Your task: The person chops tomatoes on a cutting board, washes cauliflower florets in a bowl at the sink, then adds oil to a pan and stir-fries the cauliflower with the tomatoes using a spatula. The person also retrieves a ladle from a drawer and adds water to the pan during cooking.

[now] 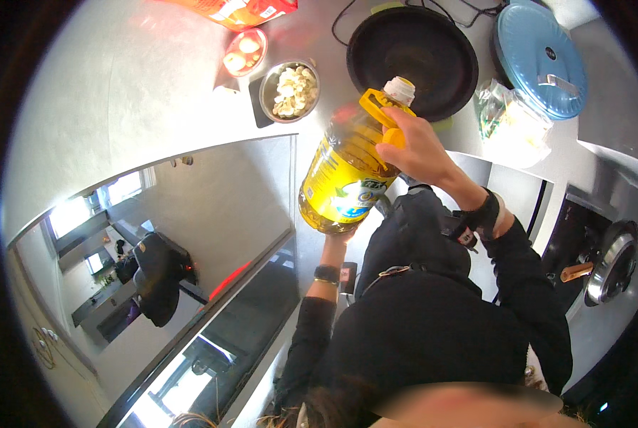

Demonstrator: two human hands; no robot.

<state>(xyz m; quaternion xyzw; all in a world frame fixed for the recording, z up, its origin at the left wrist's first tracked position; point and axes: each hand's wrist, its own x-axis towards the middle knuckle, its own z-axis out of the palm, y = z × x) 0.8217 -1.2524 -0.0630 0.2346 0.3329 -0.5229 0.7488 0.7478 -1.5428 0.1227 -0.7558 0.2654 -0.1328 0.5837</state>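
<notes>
A large plastic bottle of yellow cooking oil (pixel 346 176) is tilted in front of me, its uncapped white mouth towards a black round electric pan (pixel 412 53) on the counter. My right hand (pixel 418 147) is at the bottle's yellow handle (pixel 373 109), fingers around it. A yellow screw cap (pixel 394 138) shows between the thumb and fingers of that hand. My left hand (pixel 346 235) supports the bottle from below at its base, mostly hidden behind it. The bottle's mouth overlaps the pan's near rim in this view. No oil stream can be made out.
Left of the pan stand a steel bowl of pale sliced food (pixel 296 92), a small bowl of round items (pixel 244 52) and a red bag (pixel 238 10). A blue lid (pixel 544 59) and a clear plastic bag (pixel 517 123) lie right. Further right, a lidded pan (pixel 613 265) sits on a cooktop.
</notes>
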